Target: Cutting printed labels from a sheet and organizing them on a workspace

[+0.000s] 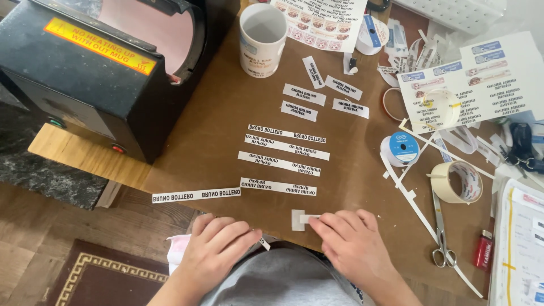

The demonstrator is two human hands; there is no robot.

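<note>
Seen from the head camera looking straight down, a brown table [226, 113] fills the middle of the scene, with both hands resting at its near edge. The right hand [354, 241] lies flat with fingers spread, its fingertips pressing on a small white paper strip [309, 218] that overlaps a pale square of tape [297, 220] stuck to the table. The left hand [218, 243], well apart from the right, rests palm down with loosely curled fingers on a small printed label strip [264, 243], whose end pokes out beneath the fingertips; neither hand is closed around anything. Just beyond the hands lie long white label strips with black lettering: one at the near left edge [196, 195], and four stacked in a column toward the centre [286, 152]. Farther off sit four shorter white labels [326, 97] in a loose cluster. At the far centre stands a white mug [262, 38], upright and empty, with dark print on its side. At the far left is a black mug press machine [96, 62] bearing a long yellow warning sticker [99, 46] with red edging. To the right lie white printed sheets [470, 85] with rows of small blue and coloured labels, a white tape roll with a blue core label [400, 148], a beige masking tape roll [458, 181], scissors [442, 238] and a red lighter [483, 250].
</note>
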